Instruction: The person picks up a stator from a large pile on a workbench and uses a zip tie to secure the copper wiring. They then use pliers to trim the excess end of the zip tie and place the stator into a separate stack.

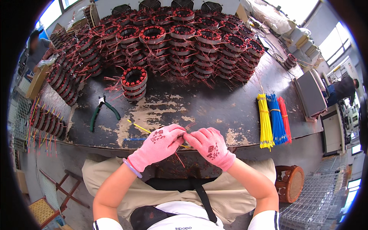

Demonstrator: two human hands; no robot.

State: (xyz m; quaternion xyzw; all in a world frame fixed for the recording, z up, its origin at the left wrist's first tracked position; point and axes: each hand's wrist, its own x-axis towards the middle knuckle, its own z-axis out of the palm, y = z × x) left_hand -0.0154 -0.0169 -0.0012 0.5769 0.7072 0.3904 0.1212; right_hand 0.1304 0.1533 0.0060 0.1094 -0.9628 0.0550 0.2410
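Both my hands wear pink gloves and meet at the table's near edge, fingertips touching. My left hand (pixel 163 142) is closed on a yellow wire (pixel 138 126), whose long end sticks out to the left over the table. Pinched against it, my right hand (pixel 210 147) has its fingers pressed together around thin wires. Fine reddish strands (pixel 190 125) poke up by the fingertips, and a red wire (pixel 180 160) hangs below; the exact grip is hidden. A blue wire (pixel 134 139) lies left of my left hand. Green-handled cutting pliers (pixel 102 109) rest farther left, handles spread.
A short stack of red-wound motor stators (pixel 134 82) stands ahead, before many tall stacks (pixel 180 50). Bundles of yellow wires (pixel 265 122), blue wires (pixel 276 119) and red wires (pixel 284 119) lie at right. A wooden stool (pixel 289 183) stands below right. Two other people are farther off.
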